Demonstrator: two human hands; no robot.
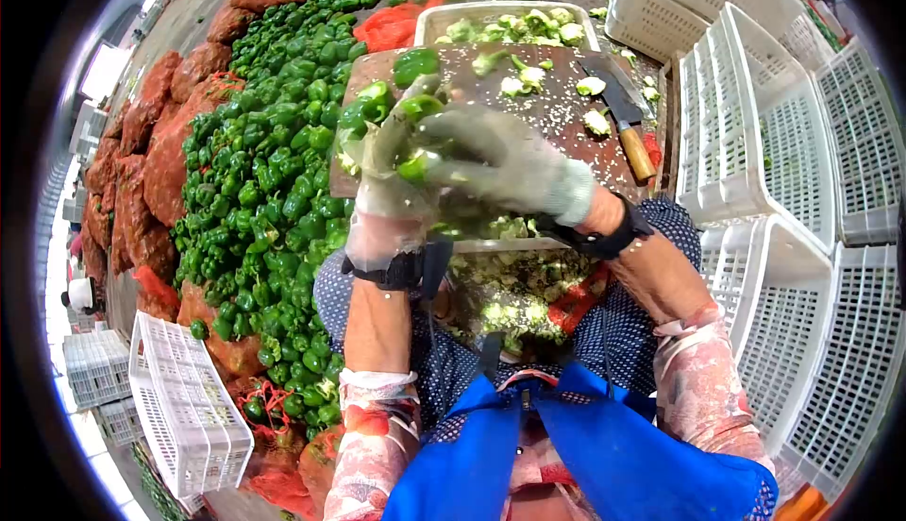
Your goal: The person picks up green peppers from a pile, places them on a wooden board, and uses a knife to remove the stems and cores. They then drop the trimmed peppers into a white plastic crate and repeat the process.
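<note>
My left hand [392, 167], in a pale work glove, is closed around a green bell pepper [415, 166] above the left side of the wooden board [552, 129]. My gloved right hand [505, 155] meets it from the right, fingers and thumb pinched at the same pepper and blurred by motion. Part of the pepper is hidden by the gloves. Just beyond my fingers, another green pepper [415, 66] rests on the board, with cut pieces [370, 106] near my left hand. Pale pepper cores [524, 80] and scattered seeds lie on the board. At its right edge is a wooden-handled knife [623, 115].
A big heap of green peppers [274, 172] spreads along the left, backed by red mesh sacks [160, 158]. Behind the board stands a white tub [429, 19] of cores. White plastic crates [722, 125] are stacked on the right; another crate [193, 427] sits at lower left.
</note>
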